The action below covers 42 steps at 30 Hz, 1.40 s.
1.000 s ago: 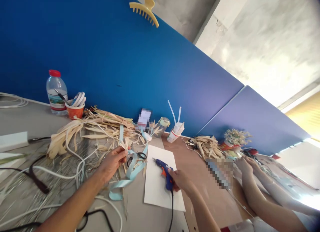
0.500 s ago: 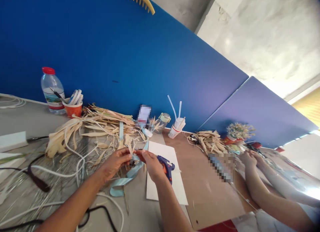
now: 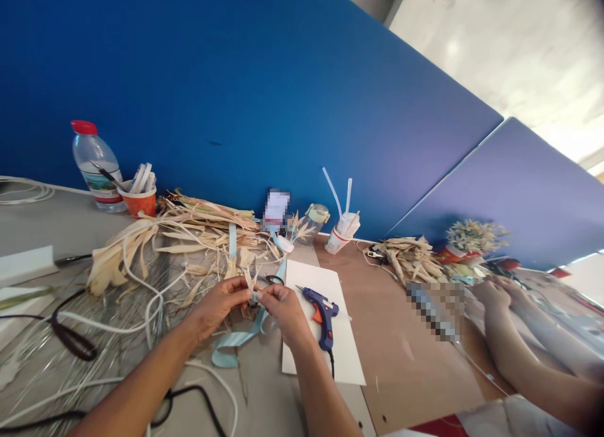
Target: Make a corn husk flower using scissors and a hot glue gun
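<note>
Between my two hands a small pale dried-husk piece [image 3: 251, 278] stands upright, with light blue ribbon [image 3: 227, 356] at its base trailing down to the table. My left hand [image 3: 224, 304] pinches the husk piece from the left. The fingers of my right hand [image 3: 282, 306] are closed on the ribbon, close to my left fingertips. Just right of my right hand, a blue glue gun [image 3: 323, 314] with an orange trigger lies on a white sheet [image 3: 346, 355]. Scissor handles show partly behind my fingers.
Dried husks [image 3: 207, 217] are piled behind my hands. A bottle [image 3: 97, 166], an orange cup [image 3: 140, 202] and a straw cup [image 3: 337, 239] line the blue partition. White and black cables cross the left side. Another person's hands [image 3: 493, 293] are at the right.
The view has shifted, so the glue gun and sheet show more fully beside my right hand. My right hand has moved slightly at the ribbon, and both hands stay close together.
</note>
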Motion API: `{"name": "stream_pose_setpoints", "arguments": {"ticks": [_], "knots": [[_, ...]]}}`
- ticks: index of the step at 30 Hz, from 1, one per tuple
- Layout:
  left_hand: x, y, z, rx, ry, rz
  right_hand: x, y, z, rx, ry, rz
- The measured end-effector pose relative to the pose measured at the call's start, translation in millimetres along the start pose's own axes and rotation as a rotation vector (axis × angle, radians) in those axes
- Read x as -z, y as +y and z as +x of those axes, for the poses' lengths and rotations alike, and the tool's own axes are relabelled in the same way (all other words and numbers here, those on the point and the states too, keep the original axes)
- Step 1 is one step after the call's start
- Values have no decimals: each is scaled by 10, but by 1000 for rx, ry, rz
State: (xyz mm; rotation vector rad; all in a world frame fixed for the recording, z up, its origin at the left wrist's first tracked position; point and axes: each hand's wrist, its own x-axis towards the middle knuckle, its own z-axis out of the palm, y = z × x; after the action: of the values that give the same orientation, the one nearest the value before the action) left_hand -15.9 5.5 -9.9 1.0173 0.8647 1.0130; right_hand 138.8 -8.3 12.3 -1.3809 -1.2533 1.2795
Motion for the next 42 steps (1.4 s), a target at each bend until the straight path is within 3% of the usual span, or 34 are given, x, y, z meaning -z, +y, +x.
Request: {"name": "stream_pose_setpoints", "arguments": {"ticks": [22, 34, 42], "knots": [[-62, 67, -41, 86, -32, 18, -80, -106, -154, 152, -8, -184], [-38, -4, -28, 81, -3, -46, -133, -46, -182, 135, -1, -205], [-23, -64, 0, 85, 13, -156, -251, 43, -219, 170, 114, -297]]}}
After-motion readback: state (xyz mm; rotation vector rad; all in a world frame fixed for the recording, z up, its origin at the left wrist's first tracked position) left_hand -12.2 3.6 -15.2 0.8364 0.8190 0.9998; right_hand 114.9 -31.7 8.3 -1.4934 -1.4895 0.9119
